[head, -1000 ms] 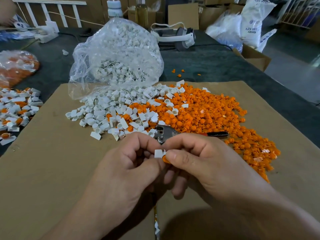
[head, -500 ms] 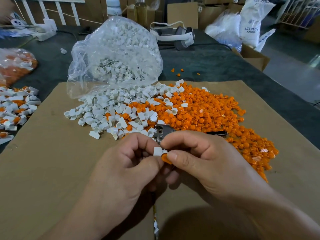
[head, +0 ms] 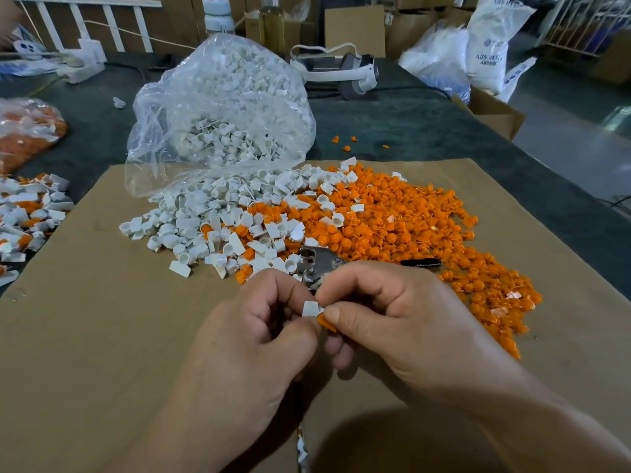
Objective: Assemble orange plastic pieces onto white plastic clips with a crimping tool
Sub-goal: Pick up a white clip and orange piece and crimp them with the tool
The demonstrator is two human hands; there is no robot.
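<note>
A small white clip (head: 310, 308) is pinched between the left hand (head: 252, 339) and right hand (head: 403, 322), with an orange piece (head: 325, 323) touching its lower right edge. Just behind them, the metal crimping tool (head: 319, 266) lies flat, its dark handle pointing right, where the loose white clips (head: 205, 220) meet the heap of orange pieces (head: 409, 233).

Assembly workshop: bulk parts bag (head: 222, 107), cardboard cartons (head: 355, 29), sacks (head: 488, 46)

We count two hands, the left hand (head: 246, 339) and the right hand (head: 403, 322); one white clip (head: 310, 308) and one orange piece (head: 324, 323) between them; one crimping tool (head: 319, 264); one clear bag (head: 222, 107); four stray orange pieces (head: 335, 139); two loose heaps, the white heap (head: 205, 220) and the orange heap (head: 409, 233), uncountable.
</note>
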